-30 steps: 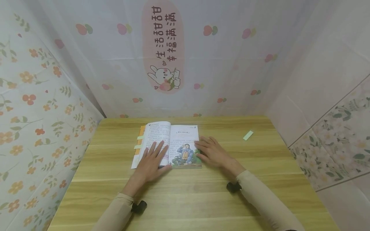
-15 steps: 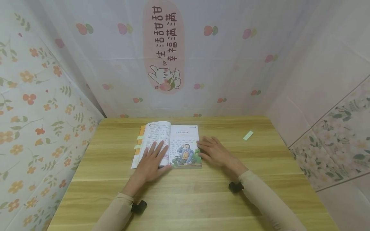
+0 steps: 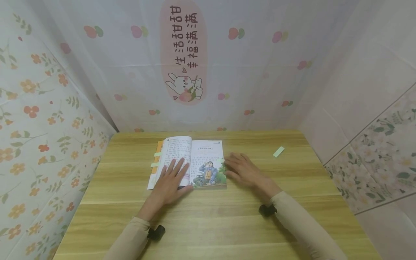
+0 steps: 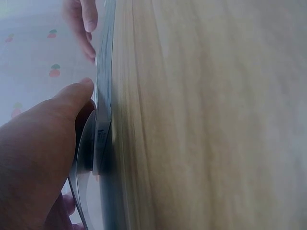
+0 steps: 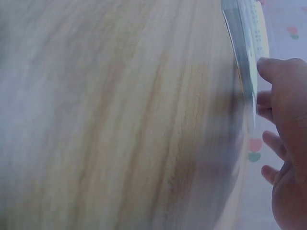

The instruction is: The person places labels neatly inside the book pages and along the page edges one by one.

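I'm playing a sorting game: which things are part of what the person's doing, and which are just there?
Part of the job:
- open book
- left hand, resting on it
- right hand, at its right edge
- green tabs along its left edge
- loose green strip, probably; it looks like the tabs

Just there:
- flowered cloth
- rabbit-print cloth

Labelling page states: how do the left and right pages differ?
The left page bows upward; the right page lies flatter. The left hand covers part of the left page; the right page is mostly uncovered. The right page has a large drawn figure; the left page's visible part is mostly text. Both carry print, in one open book.
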The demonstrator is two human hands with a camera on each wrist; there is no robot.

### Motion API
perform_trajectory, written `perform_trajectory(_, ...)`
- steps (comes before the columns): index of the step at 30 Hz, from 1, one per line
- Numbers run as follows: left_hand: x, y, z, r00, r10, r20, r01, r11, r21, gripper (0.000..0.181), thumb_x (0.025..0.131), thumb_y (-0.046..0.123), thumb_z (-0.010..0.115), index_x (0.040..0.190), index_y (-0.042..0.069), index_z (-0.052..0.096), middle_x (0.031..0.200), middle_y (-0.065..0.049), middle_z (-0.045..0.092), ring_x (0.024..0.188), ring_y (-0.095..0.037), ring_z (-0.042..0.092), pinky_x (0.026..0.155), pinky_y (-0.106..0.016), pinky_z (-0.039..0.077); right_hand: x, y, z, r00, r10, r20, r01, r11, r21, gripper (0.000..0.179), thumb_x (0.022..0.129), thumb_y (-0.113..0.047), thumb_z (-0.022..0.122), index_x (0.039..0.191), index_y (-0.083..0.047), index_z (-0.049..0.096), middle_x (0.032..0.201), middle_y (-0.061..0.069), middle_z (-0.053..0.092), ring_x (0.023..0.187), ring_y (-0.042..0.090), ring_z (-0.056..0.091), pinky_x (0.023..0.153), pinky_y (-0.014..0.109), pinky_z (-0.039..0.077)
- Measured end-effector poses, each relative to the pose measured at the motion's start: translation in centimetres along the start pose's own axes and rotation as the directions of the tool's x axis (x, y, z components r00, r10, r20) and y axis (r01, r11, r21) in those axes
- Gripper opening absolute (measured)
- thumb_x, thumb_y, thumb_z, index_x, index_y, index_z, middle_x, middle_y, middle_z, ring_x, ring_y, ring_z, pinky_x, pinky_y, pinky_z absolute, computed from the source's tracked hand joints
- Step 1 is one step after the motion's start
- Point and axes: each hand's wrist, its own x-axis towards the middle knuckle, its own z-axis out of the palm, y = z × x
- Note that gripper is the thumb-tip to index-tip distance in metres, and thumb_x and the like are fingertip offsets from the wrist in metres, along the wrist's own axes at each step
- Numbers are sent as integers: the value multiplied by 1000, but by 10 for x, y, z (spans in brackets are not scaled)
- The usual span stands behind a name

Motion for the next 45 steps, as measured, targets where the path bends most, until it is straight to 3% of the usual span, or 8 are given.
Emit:
perform_trajectory(6, 0, -1, 0, 1000, -6, 8, 6, 1000, 2, 97, 107, 70, 61, 182, 20, 24, 192, -9, 12, 179, -44, 8, 141, -75, 16, -4, 1, -6, 997, -11, -80, 14, 999, 29, 61, 113, -37, 67, 161, -1, 58, 172, 24, 53, 166, 53, 40, 138, 73, 26)
perform_trajectory(10, 0, -1, 1, 1000, -5, 3, 5, 1000, -1, 97, 107, 69, 61, 182, 20, 24, 192, -10, 12, 179, -44, 9, 141, -75, 16, -7, -2, -11, 996, -19, -85, 19, 1000, 6, 62, 111, -39, 70, 160, -2, 60, 172, 25, 54, 165, 54, 41, 138, 73, 28)
perform_trajectory(18, 0, -1, 1, 1000, -7, 2, 7, 1000, -4, 96, 107, 68, 62, 182, 20, 24, 192, -10, 12, 179, -45, 9, 141, -75, 16, -13, -20, -15, 971, -182, -158, 176, 983, -52, 52, 102, -30, 81, 145, 0, 72, 157, 26, 66, 151, 54, 57, 127, 73, 44)
perform_trajectory(24, 0, -1, 1, 1000, 3, -10, -3, 1000, 1, 95, 108, 67, 63, 182, 19, 26, 192, -11, 14, 178, -46, 11, 140, -76, 17, -16, -33, -9, 964, -234, -126, 221, 970, -104, 60, 102, -40, 82, 147, -1, 71, 156, 22, 68, 148, 44, 62, 125, 64, 51)
perform_trajectory(28, 0, 0, 1, 1000, 4, -13, -4, 1000, 5, 95, 107, 66, 63, 181, 18, 27, 192, -11, 15, 178, -46, 12, 140, -76, 18, -17, -38, -2, 971, -228, -74, 218, 968, -123, 62, 105, -45, 77, 150, -4, 69, 159, 19, 66, 152, 42, 60, 128, 61, 49)
perform_trajectory(34, -1, 0, 2, 999, 14, -29, -14, 1000, -4, 94, 107, 64, 66, 180, 16, 30, 191, -14, 18, 177, -49, 15, 139, -77, 19, -18, -40, 4, 987, -161, -16, 159, 982, -101, 61, 109, -52, 70, 151, -8, 70, 165, 16, 63, 157, 40, 55, 134, 59, 44)
perform_trajectory(45, -1, 0, 2, 1000, 9, -30, -9, 1000, -12, 93, 107, 63, 66, 180, 17, 31, 191, -13, 19, 177, -48, 15, 139, -78, 19, -13, -41, 7, 990, -138, -13, 136, 986, -97, 56, 110, -53, 70, 143, -9, 75, 160, 13, 66, 156, 37, 58, 134, 57, 44)
